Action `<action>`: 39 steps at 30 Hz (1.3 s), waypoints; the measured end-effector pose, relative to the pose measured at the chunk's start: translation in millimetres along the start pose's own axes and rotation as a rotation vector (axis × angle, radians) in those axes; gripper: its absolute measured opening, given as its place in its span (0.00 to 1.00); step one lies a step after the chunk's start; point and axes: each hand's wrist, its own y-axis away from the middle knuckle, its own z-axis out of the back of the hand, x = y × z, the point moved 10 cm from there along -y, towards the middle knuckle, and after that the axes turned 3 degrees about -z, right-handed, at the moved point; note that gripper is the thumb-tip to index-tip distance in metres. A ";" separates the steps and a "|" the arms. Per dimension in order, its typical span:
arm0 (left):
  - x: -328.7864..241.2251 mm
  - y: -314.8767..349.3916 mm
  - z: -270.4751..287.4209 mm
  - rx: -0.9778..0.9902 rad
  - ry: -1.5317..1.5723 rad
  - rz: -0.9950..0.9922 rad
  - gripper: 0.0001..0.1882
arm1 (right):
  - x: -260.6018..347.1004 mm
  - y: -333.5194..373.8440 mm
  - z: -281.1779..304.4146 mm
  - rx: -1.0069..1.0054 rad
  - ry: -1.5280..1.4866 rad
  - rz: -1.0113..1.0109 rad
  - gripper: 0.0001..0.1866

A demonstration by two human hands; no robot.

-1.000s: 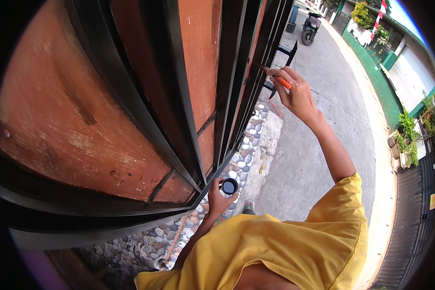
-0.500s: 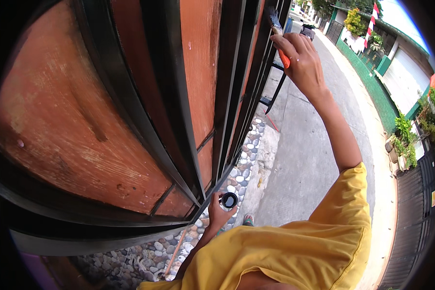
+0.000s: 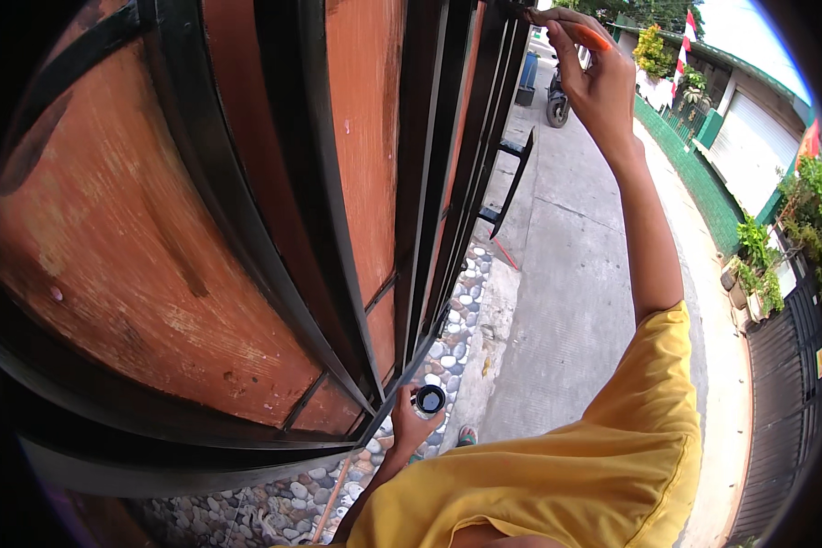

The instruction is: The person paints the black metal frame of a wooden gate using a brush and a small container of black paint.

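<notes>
My right hand [image 3: 603, 78] is raised at the top, its fingers closed on a paintbrush [image 3: 586, 36] with an orange handle. The brush head points left toward the black metal bars of the gate [image 3: 434, 183]; whether the bristles touch a bar I cannot tell. Low down, beside the foot of the gate, my left hand [image 3: 412, 423] is wrapped round a small cup [image 3: 430, 399] with a black rim and dark paint inside. Orange-brown wooden panels [image 3: 361, 137] with worn patches fill the spaces between the bars.
A black handle-like bracket [image 3: 511, 183] juts from the gate over the concrete road [image 3: 575, 274]. Pebble paving [image 3: 443, 361] runs along the gate's foot. Farther off stand a parked motorcycle [image 3: 557, 100] and a blue barrel [image 3: 528, 73]. Potted plants [image 3: 749, 265] line the right side.
My right hand has moved up and to the right, and the brush has tilted from upright to pointing left. My left hand with the cup sits slightly lower in view.
</notes>
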 end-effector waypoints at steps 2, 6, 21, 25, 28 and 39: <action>0.8 0.2 -0.7 -0.006 0.008 -0.004 0.33 | 14.4 -2.0 1.9 -0.072 0.035 0.145 0.10; -3.5 -1.4 -0.5 -0.006 0.001 -0.008 0.33 | 23.5 31.8 -35.7 0.195 0.211 0.277 0.19; -13.5 -2.7 -0.6 -0.016 -0.064 -0.075 0.32 | 31.3 16.9 -38.9 0.262 0.287 0.278 0.23; -10.1 -1.1 0.3 -0.011 -0.064 -0.043 0.33 | 36.8 29.8 -54.6 0.445 0.305 0.299 0.22; -6.8 -1.1 1.7 -0.019 -0.061 -0.035 0.33 | 36.9 17.9 -41.2 0.384 0.230 0.254 0.21; -11.4 1.2 4.3 -0.006 -0.061 -0.027 0.32 | 28.8 11.0 -32.1 0.333 0.177 0.254 0.18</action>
